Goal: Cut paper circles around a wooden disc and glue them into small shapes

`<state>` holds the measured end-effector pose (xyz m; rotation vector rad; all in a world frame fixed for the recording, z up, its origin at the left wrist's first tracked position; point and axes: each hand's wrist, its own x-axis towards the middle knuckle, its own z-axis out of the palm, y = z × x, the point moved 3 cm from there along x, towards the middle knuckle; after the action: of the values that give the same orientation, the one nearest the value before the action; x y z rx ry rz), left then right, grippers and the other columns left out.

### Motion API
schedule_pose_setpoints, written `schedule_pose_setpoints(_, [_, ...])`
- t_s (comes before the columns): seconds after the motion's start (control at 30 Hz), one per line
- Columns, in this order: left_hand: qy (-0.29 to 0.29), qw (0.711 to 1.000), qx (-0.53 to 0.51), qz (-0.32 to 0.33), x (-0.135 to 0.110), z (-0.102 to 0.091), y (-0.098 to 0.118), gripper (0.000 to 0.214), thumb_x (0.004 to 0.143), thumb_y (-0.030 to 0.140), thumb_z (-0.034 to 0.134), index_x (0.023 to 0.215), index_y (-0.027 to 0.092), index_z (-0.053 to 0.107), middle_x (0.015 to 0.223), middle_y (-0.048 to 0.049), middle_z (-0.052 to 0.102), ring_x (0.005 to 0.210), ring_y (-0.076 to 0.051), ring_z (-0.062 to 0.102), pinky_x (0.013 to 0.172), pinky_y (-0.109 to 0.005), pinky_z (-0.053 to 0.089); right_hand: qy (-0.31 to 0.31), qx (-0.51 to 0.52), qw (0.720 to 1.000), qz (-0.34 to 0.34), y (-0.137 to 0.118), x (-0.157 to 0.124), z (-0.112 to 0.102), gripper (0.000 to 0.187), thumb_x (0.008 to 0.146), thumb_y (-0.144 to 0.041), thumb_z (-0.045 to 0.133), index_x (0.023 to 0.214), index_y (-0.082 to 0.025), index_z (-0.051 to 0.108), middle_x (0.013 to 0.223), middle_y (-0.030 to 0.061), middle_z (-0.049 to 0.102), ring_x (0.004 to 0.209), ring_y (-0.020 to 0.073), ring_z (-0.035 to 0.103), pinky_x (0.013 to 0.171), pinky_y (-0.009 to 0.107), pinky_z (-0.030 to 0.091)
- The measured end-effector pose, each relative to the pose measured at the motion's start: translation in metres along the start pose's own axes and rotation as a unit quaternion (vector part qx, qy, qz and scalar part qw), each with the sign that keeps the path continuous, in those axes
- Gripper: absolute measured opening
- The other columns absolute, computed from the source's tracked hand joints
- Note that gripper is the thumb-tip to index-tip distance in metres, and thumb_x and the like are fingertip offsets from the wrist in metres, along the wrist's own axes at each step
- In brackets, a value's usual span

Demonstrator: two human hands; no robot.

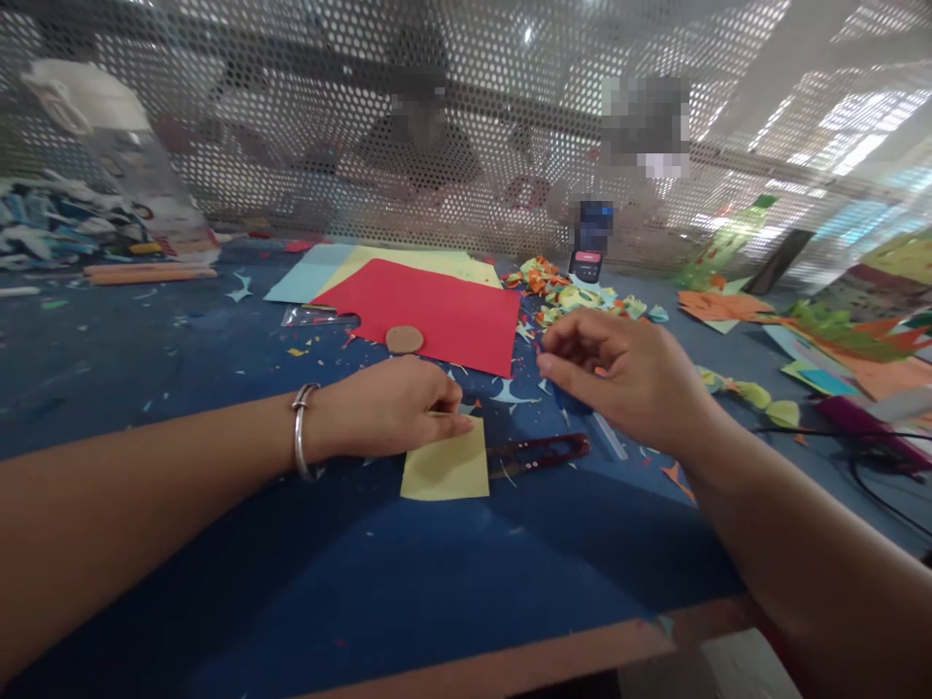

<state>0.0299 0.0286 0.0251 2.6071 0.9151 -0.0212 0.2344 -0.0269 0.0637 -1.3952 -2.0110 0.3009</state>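
Observation:
A square piece of yellow paper [446, 468] is pinched along its top edge by my left hand [397, 408], fingers closed. Partly under that paper lies a pair of dark red thread snips [549, 450], handle end to the right. My right hand [622, 374] is loosely curled above the table, thumb and fingertips apart, nearest a thin dark blue stick-like thing that it partly hides. Just below it rests a narrow translucent strip [610, 437]. A round tan disc [404, 339] sits on the lower edge of a red paper sheet [444, 311] beyond my left hand.
Paper scraps [557, 291] are heaped behind my right hand. A clear bottle [138, 165] and orange sticks [152, 273] stand and lie at the left. Colored paper pieces and a purple object [866, 427] with a black cable are at the right. A perforated screen [306, 126] borders the back; people sit beyond it.

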Motion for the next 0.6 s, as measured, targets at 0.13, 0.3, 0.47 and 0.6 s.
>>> schedule_pose_setpoints(0.13, [0.012,1.000,-0.020,0.018,0.0014,0.0006,-0.0025,0.040,0.092,0.044,0.050,0.061,0.020,0.043,0.052,0.0035,0.042,0.047,-0.011,0.037,0.049,-0.028,0.024,0.062,0.015,0.998,0.022,-0.0015,-0.0012,-0.0061,0.011,0.086,-0.028,0.066,0.084,-0.020,0.059,0.071,0.0002,0.062,0.060,0.0117,0.053,0.053,0.026,0.042])
schedule_pose_setpoints(0.3, [-0.014,1.000,-0.002,0.004,-0.0011,-0.0024,0.0015,0.033,0.090,0.038,0.051,0.062,0.021,0.048,0.054,0.0020,0.048,0.047,-0.012,0.041,0.050,-0.028,0.026,0.025,0.015,1.000,0.002,0.0022,0.0010,-0.0005,0.011,0.086,-0.026,0.065,0.081,-0.020,0.057,0.070,-0.0012,0.058,0.060,0.0112,0.051,0.057,0.027,0.043])
schedule_pose_setpoints(0.47, [-0.035,0.999,0.008,0.017,-0.0040,-0.0039,0.0057,0.026,0.087,0.032,0.051,0.063,0.021,0.051,0.053,0.0024,0.049,0.047,-0.013,0.041,0.049,-0.029,0.025,-0.001,-0.017,0.999,-0.030,0.0054,0.0012,0.0024,0.010,0.087,-0.024,0.065,0.081,-0.019,0.058,0.072,-0.0009,0.057,0.062,0.0117,0.052,0.061,0.028,0.043])
schedule_pose_setpoints(0.6, [-0.031,0.999,0.012,0.035,-0.0058,-0.0045,0.0051,0.032,0.088,0.034,0.051,0.060,0.020,0.049,0.051,0.0031,0.047,0.044,-0.012,0.039,0.049,-0.029,0.024,-0.003,-0.018,0.999,-0.035,0.0043,0.0003,0.0013,0.011,0.088,-0.026,0.064,0.081,-0.019,0.058,0.073,-0.0006,0.057,0.064,0.0120,0.053,0.063,0.028,0.043])
